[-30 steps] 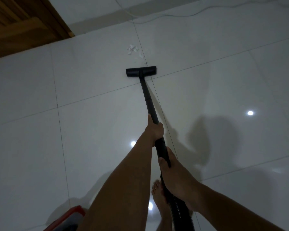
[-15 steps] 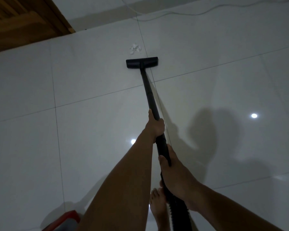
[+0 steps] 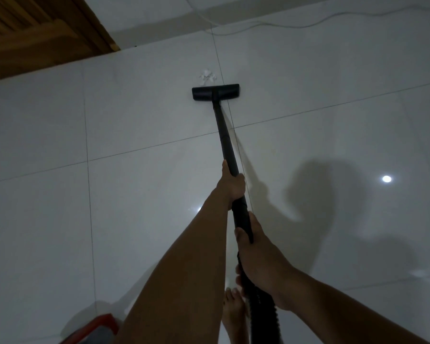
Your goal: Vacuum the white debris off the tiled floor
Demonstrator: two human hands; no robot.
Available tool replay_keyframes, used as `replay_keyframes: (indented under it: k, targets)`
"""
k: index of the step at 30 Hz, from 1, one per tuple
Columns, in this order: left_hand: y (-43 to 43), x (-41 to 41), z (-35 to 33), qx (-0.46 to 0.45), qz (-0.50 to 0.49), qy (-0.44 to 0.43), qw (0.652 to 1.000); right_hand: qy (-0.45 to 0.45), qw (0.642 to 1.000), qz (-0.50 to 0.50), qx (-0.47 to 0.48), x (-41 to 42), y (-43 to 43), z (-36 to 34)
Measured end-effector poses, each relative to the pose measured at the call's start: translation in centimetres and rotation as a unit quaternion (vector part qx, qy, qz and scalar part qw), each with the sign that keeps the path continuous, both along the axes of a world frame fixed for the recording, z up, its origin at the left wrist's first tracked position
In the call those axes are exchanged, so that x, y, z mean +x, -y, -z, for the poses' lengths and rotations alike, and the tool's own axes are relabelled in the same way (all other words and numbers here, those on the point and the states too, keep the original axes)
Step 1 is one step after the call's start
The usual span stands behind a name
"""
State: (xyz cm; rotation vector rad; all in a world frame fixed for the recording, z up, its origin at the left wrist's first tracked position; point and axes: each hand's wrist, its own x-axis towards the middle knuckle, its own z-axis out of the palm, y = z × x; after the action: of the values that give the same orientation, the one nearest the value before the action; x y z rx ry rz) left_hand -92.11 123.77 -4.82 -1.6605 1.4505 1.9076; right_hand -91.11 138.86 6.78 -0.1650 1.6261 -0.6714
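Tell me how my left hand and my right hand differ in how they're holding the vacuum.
The left hand grips the wand farther forward, nearer the floor head; the right hand grips farther back, where the ribbed hose begins. The left hand looks smaller in view, the right larger and closer. Both hold with fingers curled.

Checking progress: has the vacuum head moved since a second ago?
Yes. The vacuum head has slid forward, away from the tile joint behind it, up to the white debris.
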Motion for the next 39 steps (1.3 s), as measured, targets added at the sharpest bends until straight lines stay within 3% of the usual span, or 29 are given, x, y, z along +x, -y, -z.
replay_keyframes:
  k: [10,39]
  targets:
    - [0.4,-0.5,-3.5,0.020,-0.009,0.012,1.000,0.036,0.999,0.004,0.008,-1.4,0.7,-4.1]
    - [12.7,-4.8,-0.2,0.002,0.025,0.016,1.000,-0.008,1.000,0.020,0.001,-4.2,13.0,-1.3]
